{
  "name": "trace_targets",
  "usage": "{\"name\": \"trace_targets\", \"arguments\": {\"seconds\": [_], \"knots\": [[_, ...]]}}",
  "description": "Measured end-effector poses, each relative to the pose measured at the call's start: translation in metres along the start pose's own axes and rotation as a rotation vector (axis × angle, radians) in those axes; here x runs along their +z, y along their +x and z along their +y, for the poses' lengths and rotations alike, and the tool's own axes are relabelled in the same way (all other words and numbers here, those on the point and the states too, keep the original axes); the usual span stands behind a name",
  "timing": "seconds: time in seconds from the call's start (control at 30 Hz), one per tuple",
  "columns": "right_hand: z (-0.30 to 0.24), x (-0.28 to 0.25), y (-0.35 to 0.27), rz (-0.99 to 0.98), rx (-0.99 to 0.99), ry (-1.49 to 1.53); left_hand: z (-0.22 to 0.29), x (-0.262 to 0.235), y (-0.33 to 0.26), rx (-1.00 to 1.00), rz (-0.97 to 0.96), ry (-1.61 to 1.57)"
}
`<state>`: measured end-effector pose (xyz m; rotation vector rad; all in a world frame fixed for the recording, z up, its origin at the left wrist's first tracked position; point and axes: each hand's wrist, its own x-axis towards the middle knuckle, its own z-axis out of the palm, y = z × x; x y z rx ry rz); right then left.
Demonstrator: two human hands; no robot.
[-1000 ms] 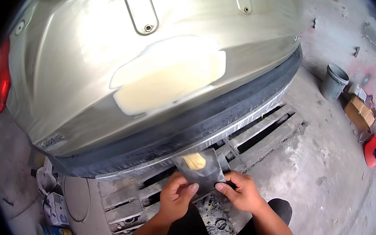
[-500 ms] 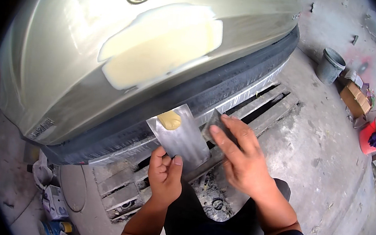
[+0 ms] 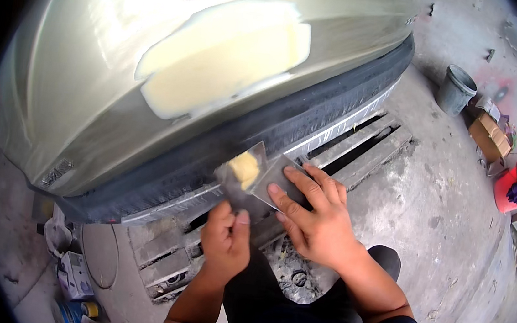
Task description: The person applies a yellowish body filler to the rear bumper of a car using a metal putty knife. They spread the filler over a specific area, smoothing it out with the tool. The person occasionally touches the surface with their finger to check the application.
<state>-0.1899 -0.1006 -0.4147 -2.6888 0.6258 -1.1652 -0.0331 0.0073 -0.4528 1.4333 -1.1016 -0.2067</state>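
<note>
My left hand (image 3: 225, 241) pinches a flat metal plate (image 3: 258, 151) by its near edge. On it sits a lump of yellowish body filler (image 3: 245, 168); the plate looks smeared by motion. My right hand (image 3: 320, 223) grips a thin grey spreader (image 3: 280, 175), its fingers laid over the sheet. The spreader reaches over the plate's right side, close beside the filler; whether the two touch I cannot tell. Beyond both hands, a wide pale cream filler patch (image 3: 218, 63) covers part of the champagne-coloured car's rear panel (image 3: 99, 63).
A dark bumper (image 3: 230, 134) runs below the panel. Slatted concrete grating (image 3: 360, 148) lies under it. At right stand a grey bucket (image 3: 456, 91), a cardboard box (image 3: 489, 136) and a pink bucket (image 3: 502, 190). Boxes and a blue can (image 3: 71, 315) lie at lower left.
My right hand has moved left and slightly down, bringing the spreader over the plate. The plate has tilted in my left hand, and the filler lump has shifted right with it.
</note>
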Motion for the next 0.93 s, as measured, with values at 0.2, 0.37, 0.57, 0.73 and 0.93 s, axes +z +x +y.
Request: {"name": "trace_targets", "arguments": {"seconds": [0.2,0.37,0.57,0.73,0.93], "knots": [[0.017,-0.024,0.031,0.121,0.108,0.007,-0.044,-0.065,0.043,0.154,0.246,-0.424],[0.002,-0.045,0.091,0.232,0.085,-0.226,-0.055,-0.092,0.073,0.192,0.250,-0.677],[0.002,-0.037,0.136,0.227,0.065,-0.278,-0.072,-0.102,0.085,0.284,0.166,-0.894],[-0.003,-0.030,0.151,0.189,0.082,-0.327,-0.075,-0.105,0.097,0.331,0.102,-0.803],[-0.008,-0.023,0.160,0.164,0.104,-0.351,-0.089,-0.111,0.100,0.321,0.131,-0.800]]}}
